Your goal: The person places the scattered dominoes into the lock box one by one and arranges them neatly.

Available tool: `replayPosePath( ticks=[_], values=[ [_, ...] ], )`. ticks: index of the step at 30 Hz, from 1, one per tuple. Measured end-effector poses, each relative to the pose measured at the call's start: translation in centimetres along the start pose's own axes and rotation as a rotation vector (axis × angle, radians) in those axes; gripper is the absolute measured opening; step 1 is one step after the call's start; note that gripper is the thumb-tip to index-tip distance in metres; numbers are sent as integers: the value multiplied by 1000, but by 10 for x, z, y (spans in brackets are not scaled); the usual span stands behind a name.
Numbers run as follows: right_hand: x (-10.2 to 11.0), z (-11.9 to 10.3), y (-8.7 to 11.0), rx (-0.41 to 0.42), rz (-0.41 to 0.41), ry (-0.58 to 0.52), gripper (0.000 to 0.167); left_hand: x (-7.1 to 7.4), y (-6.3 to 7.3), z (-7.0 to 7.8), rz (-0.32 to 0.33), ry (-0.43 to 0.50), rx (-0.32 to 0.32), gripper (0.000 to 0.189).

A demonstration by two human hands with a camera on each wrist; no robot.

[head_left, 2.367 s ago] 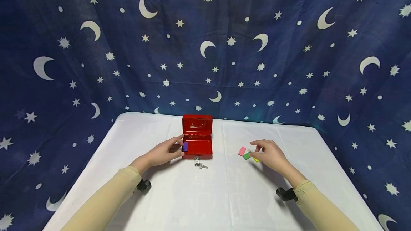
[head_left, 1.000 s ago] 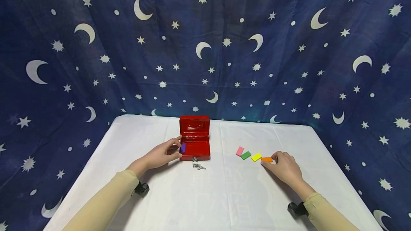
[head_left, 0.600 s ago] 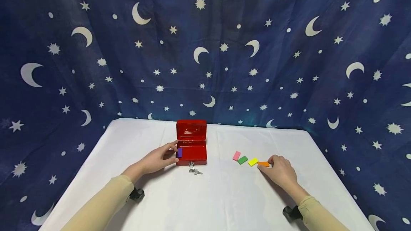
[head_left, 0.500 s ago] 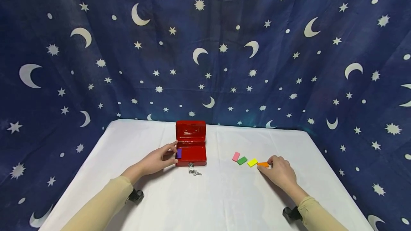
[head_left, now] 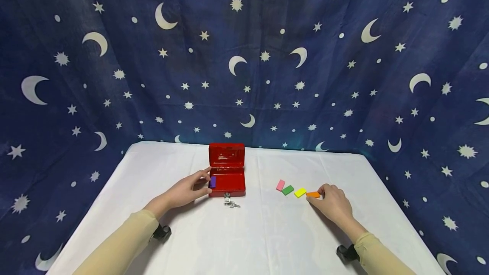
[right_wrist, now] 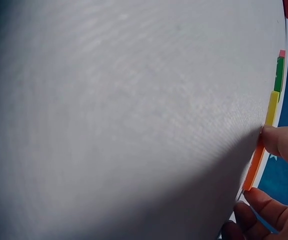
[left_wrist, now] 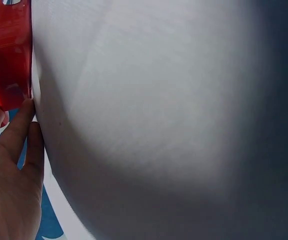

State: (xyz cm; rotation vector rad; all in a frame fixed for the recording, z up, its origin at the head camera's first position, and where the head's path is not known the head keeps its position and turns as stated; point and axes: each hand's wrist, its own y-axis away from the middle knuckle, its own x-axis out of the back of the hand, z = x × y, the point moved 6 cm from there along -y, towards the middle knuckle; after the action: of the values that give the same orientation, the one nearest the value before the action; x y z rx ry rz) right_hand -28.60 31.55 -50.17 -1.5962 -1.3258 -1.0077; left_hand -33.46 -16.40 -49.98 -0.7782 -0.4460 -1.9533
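Note:
My left hand (head_left: 185, 192) holds the left side of an open red cash box (head_left: 234, 185), thumb at the front corner and index finger towards the back corner. In the left wrist view, fingers (left_wrist: 19, 127) touch the box's end wall (left_wrist: 11, 65). A purple block (head_left: 213, 182) lies inside at the left. On the right, my right hand (head_left: 334, 203) pinches a flat orange block (head_left: 313, 194) end to end between thumb and index finger. In the right wrist view, the orange block (right_wrist: 254, 167) lies low at the cloth, beside a yellow block (right_wrist: 272, 106).
Left of the orange block lie the yellow block (head_left: 300, 192), a green block (head_left: 288, 190) and a pink block (head_left: 280, 185) in a loose row. Keys (head_left: 234, 205) hang from the padlock (head_left: 227, 199) at the box front. A starry curtain (head_left: 244, 75) borders the white-covered table (head_left: 244, 241).
My right hand has moved right from over the green and yellow blocks and now pinches the orange one. The left hand stays at the box. The head view has shifted slightly.

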Motion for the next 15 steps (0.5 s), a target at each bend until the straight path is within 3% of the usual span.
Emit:
replayPosePath(
  ticks=[15],
  values=[
    [6, -3, 1, 32, -14, -14, 49, 1, -1, -2, -2, -19, -6, 38]
  ],
)
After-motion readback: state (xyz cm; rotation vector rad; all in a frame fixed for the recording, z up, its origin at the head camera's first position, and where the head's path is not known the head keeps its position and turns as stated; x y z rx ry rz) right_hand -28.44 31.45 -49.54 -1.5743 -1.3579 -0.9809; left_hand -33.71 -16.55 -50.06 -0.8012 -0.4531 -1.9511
